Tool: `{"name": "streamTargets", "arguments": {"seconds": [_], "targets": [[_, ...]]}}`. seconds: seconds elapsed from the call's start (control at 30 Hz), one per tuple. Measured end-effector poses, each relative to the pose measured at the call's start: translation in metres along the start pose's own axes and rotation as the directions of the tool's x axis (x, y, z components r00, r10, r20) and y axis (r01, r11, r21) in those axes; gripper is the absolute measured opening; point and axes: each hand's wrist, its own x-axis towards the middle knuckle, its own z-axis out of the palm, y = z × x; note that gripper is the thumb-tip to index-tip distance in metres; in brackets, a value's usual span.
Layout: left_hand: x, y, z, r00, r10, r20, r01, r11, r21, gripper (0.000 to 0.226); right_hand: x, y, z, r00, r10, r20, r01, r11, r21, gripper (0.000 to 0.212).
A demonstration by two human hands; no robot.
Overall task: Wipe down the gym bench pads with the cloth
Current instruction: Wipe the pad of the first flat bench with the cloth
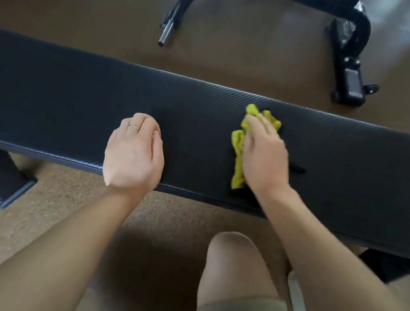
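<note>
A long black bench pad [61, 96] with a woven texture runs across the view from left to right. A crumpled yellow-green cloth [240, 144] lies on the pad right of centre. My right hand [264, 159] presses flat on the cloth with straight fingers and covers most of it. My left hand [133, 152] rests on the pad near its front edge, fingers curled under, holding nothing. A ring shows on one finger.
Black bench feet stand on the brown floor at the lower left [0, 180] and lower right [392, 266]. Another black machine frame [348, 43] with a chrome peg [166, 32] stands beyond the pad. My bare knee [238, 264] is just below the pad's front edge.
</note>
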Motion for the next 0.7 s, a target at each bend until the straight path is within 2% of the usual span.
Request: {"name": "streamTargets", "arguments": {"seconds": [0.1, 0.2, 0.3, 0.4, 0.47, 0.53, 0.6, 0.7], "targets": [[0.0, 0.002, -0.001, 1.0, -0.015, -0.002, 0.015, 1.0, 0.015, 0.03, 0.037, 0.049, -0.028, 0.987, 0.158, -0.02, -0.159, 0.986, -0.048, 0.039], [0.0, 0.005, 0.0, 1.0, -0.03, -0.006, 0.03, 0.999, 0.022, 0.024, 0.064, 0.031, -0.007, 0.987, 0.158, -0.019, -0.159, 0.982, -0.103, 0.041], [-0.001, 0.007, -0.001, 0.999, -0.044, -0.004, 0.044, 0.999, 0.031, 0.018, 0.074, -0.025, 0.034, 0.993, -0.027, 0.111, 0.038, 0.994, -0.098, 0.042], [-0.001, 0.007, 0.0, 0.999, -0.052, 0.001, 0.051, 0.998, 0.028, 0.02, 0.071, -0.072, 0.065, 0.956, -0.198, 0.217, 0.211, 0.977, -0.038, 0.039], [0.001, 0.009, -0.001, 0.999, -0.048, 0.0, 0.048, 0.999, 0.024, 0.023, 0.071, -0.078, 0.069, 0.923, -0.315, 0.22, 0.323, 0.946, -0.004, 0.034], [0.002, 0.008, -0.001, 0.998, -0.057, 0.008, 0.057, 0.998, 0.019, 0.024, 0.074, -0.063, 0.054, 0.893, -0.375, 0.248, 0.37, 0.926, 0.07, 0.037], [0.001, 0.009, -0.002, 0.999, -0.049, 0.002, 0.049, 0.999, 0.013, 0.023, 0.082, -0.033, 0.033, 0.902, -0.335, 0.273, 0.326, 0.942, 0.077, 0.04], [-0.002, 0.009, -0.001, 0.998, -0.057, -0.017, 0.057, 0.998, 0.007, 0.021, 0.104, 0.015, 0.009, 0.972, -0.189, 0.141, 0.187, 0.982, 0.03, 0.043]]}}
